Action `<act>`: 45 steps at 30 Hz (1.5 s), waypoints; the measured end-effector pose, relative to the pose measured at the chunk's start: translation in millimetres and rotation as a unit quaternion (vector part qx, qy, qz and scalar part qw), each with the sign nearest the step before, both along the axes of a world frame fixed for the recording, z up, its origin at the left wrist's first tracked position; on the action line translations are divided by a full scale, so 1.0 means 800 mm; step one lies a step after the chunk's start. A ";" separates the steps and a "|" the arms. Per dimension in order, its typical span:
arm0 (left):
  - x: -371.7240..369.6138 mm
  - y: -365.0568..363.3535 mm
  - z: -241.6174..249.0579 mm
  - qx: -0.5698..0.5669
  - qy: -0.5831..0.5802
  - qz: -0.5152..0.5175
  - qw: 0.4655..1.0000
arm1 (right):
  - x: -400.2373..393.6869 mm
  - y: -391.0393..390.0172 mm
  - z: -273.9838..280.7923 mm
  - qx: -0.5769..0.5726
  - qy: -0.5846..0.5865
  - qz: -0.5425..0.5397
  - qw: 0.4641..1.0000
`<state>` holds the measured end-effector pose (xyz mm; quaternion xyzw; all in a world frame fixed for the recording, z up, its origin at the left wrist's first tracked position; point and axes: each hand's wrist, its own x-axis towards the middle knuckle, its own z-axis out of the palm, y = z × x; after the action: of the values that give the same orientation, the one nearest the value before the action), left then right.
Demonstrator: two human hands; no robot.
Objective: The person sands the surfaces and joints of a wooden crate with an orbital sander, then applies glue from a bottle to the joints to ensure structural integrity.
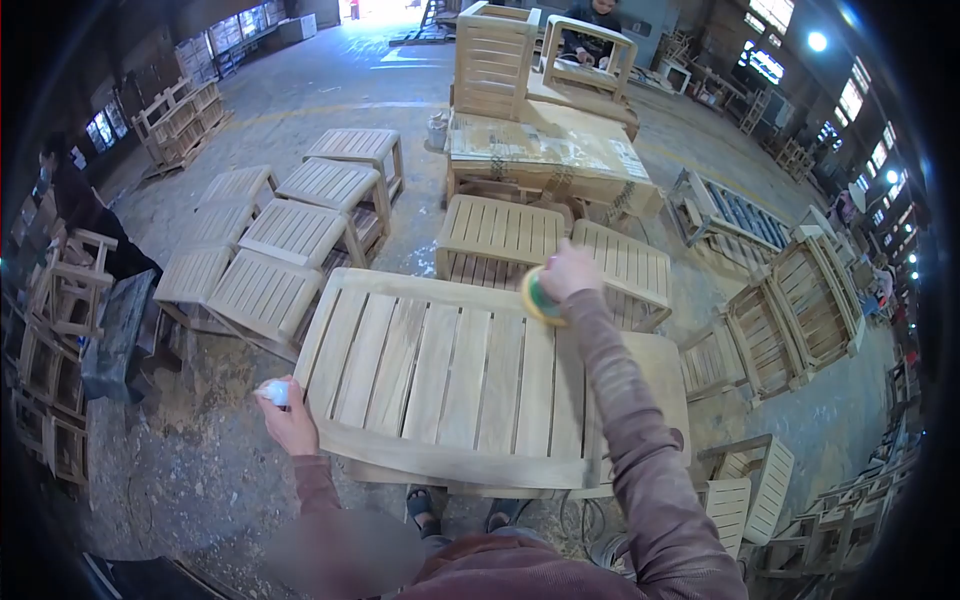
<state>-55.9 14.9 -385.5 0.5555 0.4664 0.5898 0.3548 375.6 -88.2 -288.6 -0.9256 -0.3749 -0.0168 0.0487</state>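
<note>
A slatted wooden panel [470, 380] of pale wood lies flat before me, with narrow gaps between its boards. My right hand [571, 270] reaches over its far edge, fingers closed on a round yellow-and-green object [542, 296] that overlaps the far rail in this view. Off the panel's left side, my left hand [293, 420] grips a small white bottle-shaped thing [275, 391], mostly hidden by the fingers. That hand is close to the panel's near left corner.
Slatted stools [290, 232] stand in rows at left, and more slatted pieces [505, 228] lie beyond the panel. A workbench [550, 150] holds wooden frames, with a person [590, 35] behind. Another person [80, 205] is at far left. Slatted chairs [790, 310] stand right.
</note>
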 end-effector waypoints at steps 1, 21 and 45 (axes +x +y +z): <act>0.008 -0.010 0.014 -0.015 0.089 0.040 0.995 | -0.013 0.021 -0.005 -0.025 -0.017 0.027 0.999; -0.016 0.018 -0.001 -0.059 0.295 0.104 0.948 | -0.150 0.171 -0.011 0.078 0.035 0.004 0.996; -0.021 0.019 -0.006 -0.070 0.274 0.085 0.956 | -0.008 0.017 0.000 0.069 -0.010 -0.186 0.980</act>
<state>-72.4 29.7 -390.0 0.6276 0.6314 0.4092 0.2001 368.9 -74.6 -288.5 -0.9734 -0.1944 -0.0604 0.1049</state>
